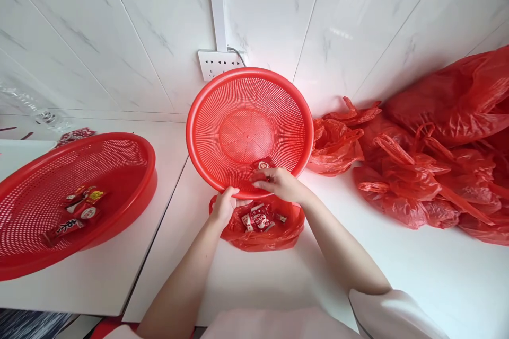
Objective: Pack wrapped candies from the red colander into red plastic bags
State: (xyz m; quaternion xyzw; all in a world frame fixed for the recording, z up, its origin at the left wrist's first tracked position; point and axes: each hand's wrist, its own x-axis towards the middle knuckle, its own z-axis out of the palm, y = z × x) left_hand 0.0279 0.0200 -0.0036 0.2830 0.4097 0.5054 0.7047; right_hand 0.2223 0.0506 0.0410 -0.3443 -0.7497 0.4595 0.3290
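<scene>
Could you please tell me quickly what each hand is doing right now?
Left hand: closed on the lower rim of the red basket.
Right hand: fingers on a candy packet in it; grip cannot be told.

Nothing reads clearly. Packets (258, 219) in the bag (254, 243) at 6 o'clock show red-on-white print, too small; a wrapper (63, 229) in the left basket (135, 206) at 9 o'clock bears blurred white characters.

Both bare forearms reach forward and converge, wrists near each other. The left hand (223, 206) is clenched, thumb on top (its fingers are hidden underneath). The right hand (280, 184) lies palm down, fingers curled leftward, tips pinched together.
</scene>
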